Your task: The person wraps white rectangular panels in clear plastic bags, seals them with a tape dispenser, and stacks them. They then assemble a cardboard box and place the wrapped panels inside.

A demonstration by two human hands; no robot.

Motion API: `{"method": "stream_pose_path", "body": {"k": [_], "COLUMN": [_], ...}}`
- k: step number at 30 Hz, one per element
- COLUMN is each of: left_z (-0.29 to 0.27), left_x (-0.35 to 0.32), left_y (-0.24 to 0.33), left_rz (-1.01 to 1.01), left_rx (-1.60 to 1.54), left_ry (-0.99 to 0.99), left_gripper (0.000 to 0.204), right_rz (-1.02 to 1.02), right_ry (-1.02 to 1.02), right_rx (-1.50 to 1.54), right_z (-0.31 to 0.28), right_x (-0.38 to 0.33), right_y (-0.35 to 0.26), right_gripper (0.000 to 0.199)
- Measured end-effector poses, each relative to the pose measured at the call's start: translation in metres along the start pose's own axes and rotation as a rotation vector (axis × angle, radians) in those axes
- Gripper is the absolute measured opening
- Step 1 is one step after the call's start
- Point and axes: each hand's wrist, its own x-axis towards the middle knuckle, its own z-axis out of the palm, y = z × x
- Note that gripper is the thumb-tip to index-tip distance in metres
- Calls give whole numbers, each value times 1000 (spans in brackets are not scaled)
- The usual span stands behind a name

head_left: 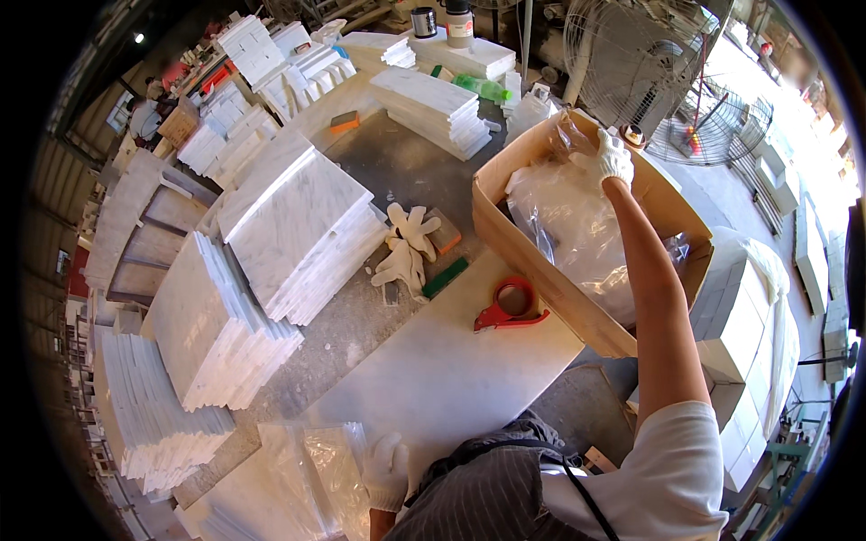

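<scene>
My right hand [606, 162], in a white knit glove, reaches out to the far side of an open cardboard box [550, 287]. Its fingers close on crumpled clear plastic [568, 140] at the box's far corner. Clear plastic bags [577, 225] fill the box. Down at the lower edge, my left hand [386, 473], also gloved, lies with fingers stretched out beside flat clear plastic bags [329, 478]. Between the hands, a red tape dispenser [508, 307] rests on a pale stone slab [424, 361].
Stacked marble tiles [298, 221] stand at the left, with another pile [433, 108] farther back. Loose white gloves [406, 248] lie near a green block [445, 278] and an orange-grey sanding block [445, 233]. A green bottle [483, 87] lies near a large fan [631, 68].
</scene>
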Motion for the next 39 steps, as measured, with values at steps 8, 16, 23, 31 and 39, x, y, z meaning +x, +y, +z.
{"method": "stream_pose_path", "body": {"k": [8, 16, 23, 31, 39], "left_z": [1, 3, 3, 11, -52], "left_x": [13, 13, 28, 108, 153], "left_y": [-4, 10, 30, 32, 66], "left_rz": [191, 113, 9, -336, -144], "left_rx": [129, 52, -252, -1788, -1571], "left_ry": [18, -28, -201, -624, -353], "left_gripper": [22, 24, 31, 102, 69], "right_rz": [-66, -151, -281, -1105, -1610], "right_ry": [194, 514, 397, 89, -142], "right_rx": [252, 564, 1111, 1295, 1047], "right_z": [-23, -117, -213, -231, -187], "right_x": [31, 46, -40, -266, -331], "right_y": [-13, -45, -141, -202, -201], "right_gripper": [37, 42, 42, 18, 40]}}
